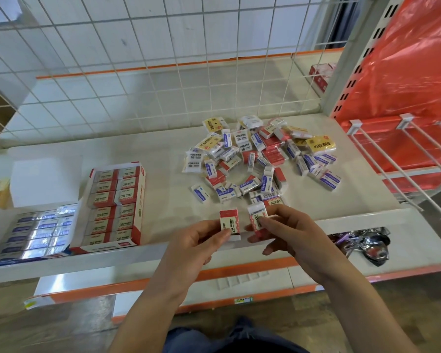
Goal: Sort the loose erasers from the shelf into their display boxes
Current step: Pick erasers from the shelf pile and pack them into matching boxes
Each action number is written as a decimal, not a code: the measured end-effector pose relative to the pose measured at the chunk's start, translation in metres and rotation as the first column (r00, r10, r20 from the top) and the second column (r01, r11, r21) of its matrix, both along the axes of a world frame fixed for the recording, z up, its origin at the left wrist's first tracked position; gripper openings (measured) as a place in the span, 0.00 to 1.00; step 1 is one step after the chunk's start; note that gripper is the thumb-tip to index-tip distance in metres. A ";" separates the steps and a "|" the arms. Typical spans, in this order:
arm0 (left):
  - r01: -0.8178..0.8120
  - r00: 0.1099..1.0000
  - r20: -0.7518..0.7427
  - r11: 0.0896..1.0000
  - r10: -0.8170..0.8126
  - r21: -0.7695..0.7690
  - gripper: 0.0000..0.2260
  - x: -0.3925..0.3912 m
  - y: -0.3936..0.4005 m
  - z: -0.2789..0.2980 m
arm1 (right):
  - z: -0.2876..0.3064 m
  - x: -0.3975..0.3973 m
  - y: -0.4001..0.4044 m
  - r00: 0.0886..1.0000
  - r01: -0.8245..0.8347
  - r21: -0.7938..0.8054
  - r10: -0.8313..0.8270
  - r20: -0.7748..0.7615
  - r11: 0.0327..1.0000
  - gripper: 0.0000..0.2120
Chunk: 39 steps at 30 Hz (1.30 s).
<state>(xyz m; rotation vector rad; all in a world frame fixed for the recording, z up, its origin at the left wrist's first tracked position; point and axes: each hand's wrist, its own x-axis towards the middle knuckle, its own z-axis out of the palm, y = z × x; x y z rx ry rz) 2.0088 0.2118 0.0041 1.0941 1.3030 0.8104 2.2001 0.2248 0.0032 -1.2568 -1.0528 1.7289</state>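
While both hands are busy: two red 2B erasers up at the shelf's front edge.
left hand (201,242): pinching one red eraser (229,225), label up, probably checking type.
right hand (288,234): pinching another red eraser (257,220).
red box (117,205): front left, nearly full, likely their destination.
loose pile (260,159): mid-shelf, mixed sorts.
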 end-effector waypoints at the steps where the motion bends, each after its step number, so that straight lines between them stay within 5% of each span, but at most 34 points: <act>1: 0.007 1.000 -0.009 1.000 -0.007 0.004 0.08 0.000 0.000 0.000 | 0.001 0.000 0.000 1.000 0.001 -0.001 -0.001 -0.014 1.000 0.16; 13: -0.004 0.999 -0.049 0.998 0.001 -0.061 0.10 0.001 -0.004 -0.001 | 0.002 0.001 -0.007 0.998 0.008 0.036 -0.010 0.060 0.999 0.14; 23: 0.054 0.972 -0.231 0.999 -0.051 0.007 0.05 -0.005 -0.008 0.000 | 0.005 0.002 -0.012 0.988 -0.018 0.047 0.011 0.157 0.999 0.07; 32: 0.017 0.965 -0.260 0.999 -0.004 0.049 0.18 -0.021 -0.009 0.003 | 0.006 -0.008 -0.020 0.976 -0.050 0.059 0.036 0.217 0.997 0.06; 39: 0.020 0.962 -0.273 0.999 -0.007 0.047 0.11 -0.041 -0.012 0.006 | 0.012 -0.023 -0.027 0.976 -0.021 0.061 0.007 0.219 0.998 0.08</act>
